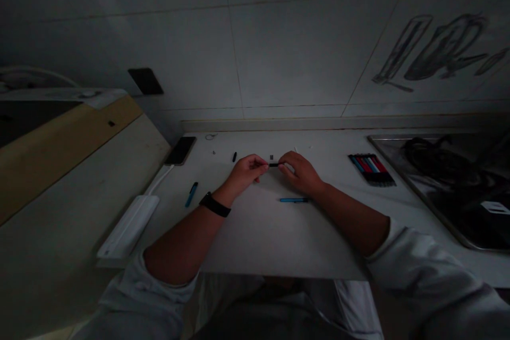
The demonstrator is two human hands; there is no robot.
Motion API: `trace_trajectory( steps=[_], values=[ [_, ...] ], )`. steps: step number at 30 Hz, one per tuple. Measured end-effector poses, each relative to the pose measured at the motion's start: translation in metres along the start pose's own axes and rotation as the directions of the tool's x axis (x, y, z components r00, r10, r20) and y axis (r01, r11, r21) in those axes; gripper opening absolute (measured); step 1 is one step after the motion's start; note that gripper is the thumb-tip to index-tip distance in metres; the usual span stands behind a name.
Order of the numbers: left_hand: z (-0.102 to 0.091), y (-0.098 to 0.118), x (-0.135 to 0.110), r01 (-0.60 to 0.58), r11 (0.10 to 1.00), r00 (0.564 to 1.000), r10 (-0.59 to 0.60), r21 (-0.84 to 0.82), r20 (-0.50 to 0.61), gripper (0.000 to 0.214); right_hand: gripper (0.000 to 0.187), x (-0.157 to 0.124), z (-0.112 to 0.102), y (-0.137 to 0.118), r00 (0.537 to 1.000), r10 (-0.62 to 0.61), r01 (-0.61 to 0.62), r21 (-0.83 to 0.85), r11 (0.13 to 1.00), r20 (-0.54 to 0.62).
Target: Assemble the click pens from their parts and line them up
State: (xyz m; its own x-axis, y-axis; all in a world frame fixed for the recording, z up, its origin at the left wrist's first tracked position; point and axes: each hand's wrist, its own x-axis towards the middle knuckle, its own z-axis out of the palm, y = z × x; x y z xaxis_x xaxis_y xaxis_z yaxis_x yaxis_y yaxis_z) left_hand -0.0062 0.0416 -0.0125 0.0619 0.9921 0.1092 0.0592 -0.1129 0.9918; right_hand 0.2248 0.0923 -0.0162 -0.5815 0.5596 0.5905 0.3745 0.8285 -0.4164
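Observation:
My left hand point(247, 171), with a black band on its wrist, pinches one end of a short black pen part point(273, 164). The other end sits between the fingertips of my right hand point(302, 174), so the piece lies level between both hands over the white counter. Its exact kind is too dark to make out. Just beyond it lie tiny dark pieces point(271, 157). A blue pen barrel point(292, 200) rests in front of my right hand. Left of my left hand are a small black cap-like piece point(235, 156) and another blue pen piece point(192, 194).
Several red, blue, white and black pens point(372, 169) lie in a row at right, beside a metal-rimmed sink point(422, 202). On the left are a phone point(181, 150), a white power strip point(129, 226) and a large box-like appliance point(99, 186). A tiled wall point(290, 58) closes the back.

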Motion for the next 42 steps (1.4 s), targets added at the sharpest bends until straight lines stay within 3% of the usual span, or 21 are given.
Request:
trace_trajectory(
  steps=[4,7,13,17,25,28,30,32,34,38,42],
  values=[
    [0.0,-0.001,0.0,-0.002,1.0,1.0,0.002,0.017,0.004,0.028,0.022,-0.001,0.0,0.001,1.0,-0.014,0.014,0.006,1.0,-0.008],
    [0.0,-0.001,0.0,-0.002,1.0,1.0,0.002,0.023,0.009,0.029,0.015,0.0,-0.001,0.001,0.999,-0.028,0.029,-0.031,0.999,0.024],
    [-0.001,-0.002,0.0,0.0,1.0,1.0,-0.001,0.022,0.017,0.028,0.022,-0.001,-0.001,-0.001,1.0,-0.019,0.019,-0.046,0.999,-0.001],
    [-0.002,-0.001,0.0,0.003,1.0,1.0,-0.003,0.029,0.018,0.027,0.014,-0.001,-0.001,-0.002,0.999,-0.037,0.037,-0.056,0.998,0.006],
    [-0.002,0.0,0.0,0.012,0.995,0.999,-0.015,0.099,0.034,0.025,0.017,0.0,-0.002,0.002,0.999,-0.038,0.039,-0.058,0.998,0.015],
    [-0.001,0.004,-0.004,-0.132,0.941,0.991,0.125,0.313,0.041,0.028,0.015,0.001,-0.003,0.002,0.995,-0.076,0.082,-0.101,0.992,0.056],
    [0.0,0.008,-0.007,-0.264,0.832,0.964,0.246,0.489,0.102,0.027,0.016,0.001,-0.002,0.0,0.988,-0.111,0.125,-0.129,0.984,0.106],
    [0.001,0.011,-0.009,-0.355,0.733,0.935,0.298,0.581,0.194,0.017,0.017,0.0,-0.002,-0.003,0.979,-0.146,0.165,-0.129,0.978,0.146],
    [0.001,0.012,-0.01,-0.393,0.693,0.919,0.311,0.604,0.24,0.01,0.019,0.0,-0.003,-0.005,0.974,-0.161,0.181,-0.117,0.976,0.16],
    [-0.004,0.005,-0.003,-0.343,0.693,0.932,0.334,0.635,0.139,0.011,0.033,0.007,-0.013,0.001,0.988,-0.101,0.121,-0.181,0.976,0.118],
    [-0.011,-0.002,0.003,-0.253,0.729,0.94,0.341,0.636,-0.017,0.016,0.028,0.024,-0.021,0.019,0.99,-0.01,0.054,-0.304,0.951,0.142]
  ],
)
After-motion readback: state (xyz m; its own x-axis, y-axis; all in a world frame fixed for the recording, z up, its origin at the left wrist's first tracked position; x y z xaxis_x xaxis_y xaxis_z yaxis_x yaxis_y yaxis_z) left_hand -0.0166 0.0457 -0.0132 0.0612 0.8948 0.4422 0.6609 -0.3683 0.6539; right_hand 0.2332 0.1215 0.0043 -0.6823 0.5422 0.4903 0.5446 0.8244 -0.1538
